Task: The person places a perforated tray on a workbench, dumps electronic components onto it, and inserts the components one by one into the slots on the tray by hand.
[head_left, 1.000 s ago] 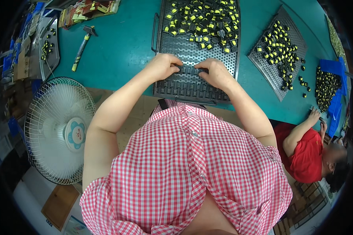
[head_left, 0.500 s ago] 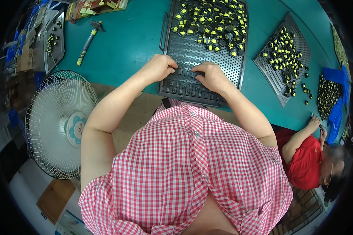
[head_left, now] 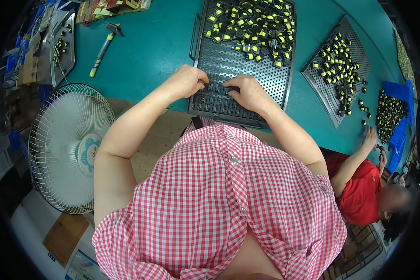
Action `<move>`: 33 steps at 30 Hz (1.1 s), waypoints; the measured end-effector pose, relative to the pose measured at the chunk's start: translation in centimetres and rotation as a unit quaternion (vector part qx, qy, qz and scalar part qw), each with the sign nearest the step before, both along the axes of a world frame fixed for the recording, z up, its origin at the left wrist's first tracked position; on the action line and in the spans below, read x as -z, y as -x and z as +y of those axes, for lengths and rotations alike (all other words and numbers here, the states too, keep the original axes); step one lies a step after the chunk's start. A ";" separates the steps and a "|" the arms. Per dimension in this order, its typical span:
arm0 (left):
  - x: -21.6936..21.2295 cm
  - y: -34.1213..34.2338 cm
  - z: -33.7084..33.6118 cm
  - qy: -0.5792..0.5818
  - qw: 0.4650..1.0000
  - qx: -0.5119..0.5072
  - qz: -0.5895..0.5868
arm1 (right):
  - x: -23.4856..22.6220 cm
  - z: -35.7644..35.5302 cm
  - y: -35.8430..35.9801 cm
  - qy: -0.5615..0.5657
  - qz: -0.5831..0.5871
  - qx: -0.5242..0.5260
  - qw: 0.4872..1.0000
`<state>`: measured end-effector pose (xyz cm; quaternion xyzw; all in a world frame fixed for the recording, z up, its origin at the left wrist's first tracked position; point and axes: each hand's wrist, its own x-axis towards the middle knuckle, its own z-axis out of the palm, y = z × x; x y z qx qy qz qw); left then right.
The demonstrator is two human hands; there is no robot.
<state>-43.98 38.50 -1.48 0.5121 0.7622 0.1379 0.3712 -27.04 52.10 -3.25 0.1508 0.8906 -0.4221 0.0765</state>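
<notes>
A perforated metal tray (head_left: 247, 70) with a dark rim lies before me on the green table. Neat rows of small black components (head_left: 217, 103) fill its near end. My left hand (head_left: 187, 81) reaches over the tray's left rim, thumb and forefinger pinched at the left end of the farthest row; what they hold is hidden. From the right, my right hand (head_left: 248, 93) has its thumb and forefinger closed around a small black component in that same row. Loose black components with yellow wrapping (head_left: 252, 28) are heaped at the tray's far end.
A hammer (head_left: 102, 51) lies on the left of the table, above a fan (head_left: 72, 149). To the right are a second perforated tray (head_left: 324, 95) with more components and a blue bin (head_left: 399, 144). A co-worker in red (head_left: 359, 196) sits at the right edge.
Both my hands have shifted slightly left along the row, the right fingertips coming closer to the left ones. The co-worker's hand has lifted a little toward the loose pieces.
</notes>
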 end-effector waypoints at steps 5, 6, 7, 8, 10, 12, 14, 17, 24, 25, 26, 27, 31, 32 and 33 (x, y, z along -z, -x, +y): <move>0.0 -0.2 -0.2 0.001 1.000 -0.003 0.012 | 0.2 -0.2 0.1 0.000 0.011 -0.012 1.000; -0.1 -0.2 -0.2 0.001 1.000 -0.003 0.012 | 0.2 -0.2 0.1 -0.002 0.013 -0.018 1.000; -0.2 -0.2 -0.2 0.006 1.000 -0.002 0.007 | 0.4 -0.2 0.1 -0.002 0.012 -0.019 1.000; -0.3 -0.2 -0.2 0.011 1.000 -0.001 0.002 | 0.5 -0.3 0.0 -0.004 0.014 -0.017 1.000; 0.0 -0.3 -0.6 -0.003 0.999 0.022 0.026 | 0.4 -0.3 0.0 -0.005 0.015 -0.016 1.000; 0.1 -0.5 -0.7 -0.017 0.998 0.047 0.050 | 0.1 -0.3 0.2 -0.002 -0.010 -0.015 1.000; 0.0 -0.8 -0.7 -0.023 0.999 0.024 0.042 | 0.2 -0.3 0.2 -0.005 -0.008 -0.015 1.000; -0.7 -0.9 -0.9 -0.018 0.998 0.025 0.058 | 0.1 -0.3 0.2 -0.005 -0.003 -0.013 1.000; -0.7 -0.5 -1.7 -0.041 0.980 0.113 0.160 | -0.1 -0.5 0.2 -0.012 -0.007 -0.009 1.000; -0.8 -0.5 -1.7 -0.047 0.978 0.120 0.162 | -0.1 -0.4 0.2 -0.012 -0.007 -0.009 1.000; -0.8 -0.6 -1.8 -0.053 0.977 0.126 0.164 | -0.1 -0.5 0.2 -0.010 -0.006 -0.007 1.000; -0.8 -0.6 -1.8 -0.053 0.977 0.126 0.164 | -0.1 -0.5 0.2 -0.009 -0.005 -0.006 1.000; -0.6 -0.7 -1.7 -0.043 0.973 0.153 0.166 | -0.1 -0.5 0.2 -0.004 -0.012 -0.005 1.000; -0.6 -0.7 -1.6 -0.038 0.971 0.162 0.173 | 0.0 -0.5 0.1 -0.007 -0.010 -0.005 1.000; -0.6 -0.7 -1.5 -0.039 0.971 0.162 0.173 | 0.0 -0.5 0.1 -0.010 -0.007 -0.004 1.000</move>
